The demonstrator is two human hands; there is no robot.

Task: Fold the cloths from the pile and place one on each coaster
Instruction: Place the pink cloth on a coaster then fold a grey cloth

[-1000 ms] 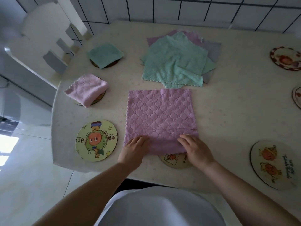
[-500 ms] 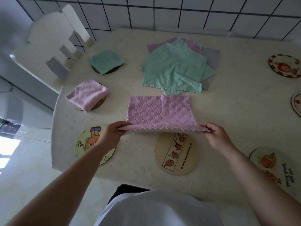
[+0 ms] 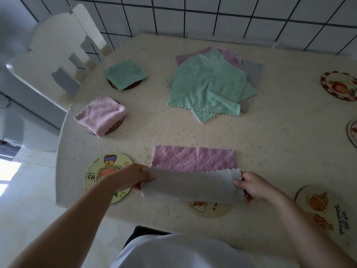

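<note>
Lifted since half a second ago, the quilted purple cloth (image 3: 193, 161) has its near edge turned up, grey underside showing, pinched at each end by left hand (image 3: 133, 177) and right hand (image 3: 255, 187); beyond, the scalloped green pile (image 3: 206, 84) lies flat.

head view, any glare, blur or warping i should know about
Head view: wide-angle bends the tiled wall lines and table edge; a blown-out bright patch on the floor at far left; dim, flat light on the table; the cloth in both hands looks sharp enough.
</note>
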